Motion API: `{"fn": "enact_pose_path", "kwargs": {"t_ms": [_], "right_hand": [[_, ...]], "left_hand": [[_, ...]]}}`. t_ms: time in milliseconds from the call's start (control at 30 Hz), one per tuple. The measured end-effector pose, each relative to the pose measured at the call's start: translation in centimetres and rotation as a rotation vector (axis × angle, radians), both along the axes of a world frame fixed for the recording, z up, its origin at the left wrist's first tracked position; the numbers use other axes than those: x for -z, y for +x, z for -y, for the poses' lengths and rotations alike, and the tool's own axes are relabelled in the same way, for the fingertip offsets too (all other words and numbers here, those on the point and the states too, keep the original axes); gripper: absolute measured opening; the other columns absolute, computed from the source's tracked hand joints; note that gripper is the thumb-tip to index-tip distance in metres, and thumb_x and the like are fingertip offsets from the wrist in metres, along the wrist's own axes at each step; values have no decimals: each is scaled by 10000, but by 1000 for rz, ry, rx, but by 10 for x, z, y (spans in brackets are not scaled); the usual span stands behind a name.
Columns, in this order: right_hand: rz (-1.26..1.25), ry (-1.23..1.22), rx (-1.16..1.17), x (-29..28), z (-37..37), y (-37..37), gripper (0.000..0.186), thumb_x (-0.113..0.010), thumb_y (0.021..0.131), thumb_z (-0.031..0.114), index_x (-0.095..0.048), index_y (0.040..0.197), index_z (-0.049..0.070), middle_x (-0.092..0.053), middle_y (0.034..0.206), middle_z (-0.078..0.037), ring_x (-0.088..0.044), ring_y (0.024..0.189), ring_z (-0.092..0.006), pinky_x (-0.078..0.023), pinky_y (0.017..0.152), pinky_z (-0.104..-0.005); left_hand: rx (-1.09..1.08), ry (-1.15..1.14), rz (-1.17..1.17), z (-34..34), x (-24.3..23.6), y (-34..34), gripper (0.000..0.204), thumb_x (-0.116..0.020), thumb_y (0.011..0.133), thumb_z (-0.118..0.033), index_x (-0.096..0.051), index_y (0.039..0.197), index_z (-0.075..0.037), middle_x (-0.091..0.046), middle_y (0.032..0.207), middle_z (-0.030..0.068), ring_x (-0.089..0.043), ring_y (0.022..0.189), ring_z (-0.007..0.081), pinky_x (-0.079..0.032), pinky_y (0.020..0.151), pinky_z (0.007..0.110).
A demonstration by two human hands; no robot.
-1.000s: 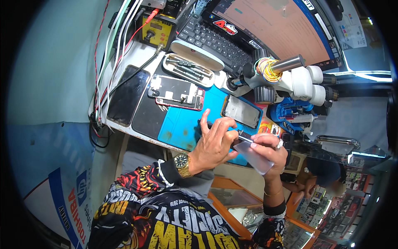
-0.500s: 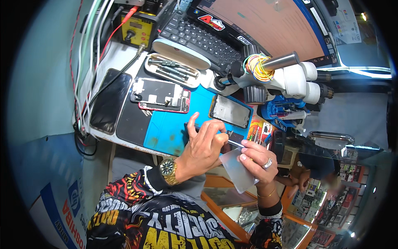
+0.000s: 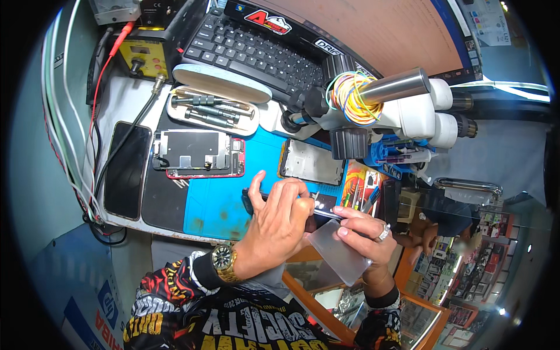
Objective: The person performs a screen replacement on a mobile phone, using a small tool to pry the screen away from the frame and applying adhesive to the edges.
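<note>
My left hand (image 3: 279, 224), with a gold watch on its wrist, grips a dark phone (image 3: 318, 210) over the front edge of the blue mat (image 3: 219, 201). Its fingers curl over the phone's top. My right hand (image 3: 361, 233), wearing a ring, pinches a thin translucent film (image 3: 341, 251) that hangs from the phone's right end. Only a narrow strip of the phone shows between the hands.
An opened red phone (image 3: 198, 154) and a black phone (image 3: 125, 169) lie on the left of the bench. A white phone frame (image 3: 312, 162) lies under the microscope (image 3: 385, 108). Behind are a tool tray (image 3: 213, 108), a keyboard (image 3: 256, 49) and a yellow station (image 3: 143, 55). Glass display cases sit below.
Both hands stayed together on the phone and film. The view tilted, so the bench and hands now sit slightly lower and to the left in the picture.
</note>
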State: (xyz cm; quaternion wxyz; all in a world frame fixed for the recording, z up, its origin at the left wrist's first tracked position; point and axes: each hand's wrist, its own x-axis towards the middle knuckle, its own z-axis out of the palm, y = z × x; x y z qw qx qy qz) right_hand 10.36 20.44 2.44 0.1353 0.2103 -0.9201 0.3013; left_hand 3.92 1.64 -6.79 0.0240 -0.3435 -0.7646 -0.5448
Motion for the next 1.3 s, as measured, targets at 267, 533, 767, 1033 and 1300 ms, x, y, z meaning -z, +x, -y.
{"fn": "enact_pose_path", "kwargs": {"t_ms": [267, 533, 767, 1033, 1300], "right_hand": [[30, -65, 51, 2, -1, -4, 317, -849, 736, -23, -732, 1029, 14, -701, 956, -114, -768, 958, -359, -659, 768, -388], [47, -47, 39, -4, -1, -7, 280, -843, 753, -72, -718, 994, -4, -699, 918, -141, -771, 913, -365, -652, 804, -426], [43, -17, 27, -5, -1, -6, 285, -832, 747, 3, -730, 1012, -9, -724, 953, -133, -766, 928, -341, -646, 791, -404], [21, 104, -45, -7, -1, -10, 289, -776, 741, 29, -733, 1022, -21, -690, 941, -137, -749, 921, -359, -633, 761, -406], [41, 132, -18, -10, 2, -11, 325, -853, 710, 0, -727, 1009, 7, -696, 923, -108, -757, 894, -331, -632, 769, -408]], "left_hand": [[31, -56, 24, -2, -4, -3, 686, -916, 555, -157, -503, 1099, -85, -514, 1180, 111, -555, 1169, 297, -198, 1124, 707], [39, -75, 0, 0, -5, -3, 722, -925, 539, -153, -502, 1118, -79, -508, 1186, 118, -549, 1181, 309, -193, 1125, 708], [46, -81, -24, 0, -1, 1, 708, -915, 563, -154, -511, 1140, -87, -516, 1124, 88, -556, 1092, 287, -227, 1110, 674], [5, -38, -56, -3, 3, 1, 588, -844, 655, -118, -526, 1148, -74, -517, 1042, 77, -559, 997, 273, -298, 1044, 574], [-2, -18, -47, -3, 4, 3, 529, -799, 702, -98, -526, 1154, -73, -519, 1033, 77, -561, 999, 273, -305, 1023, 551]]}}
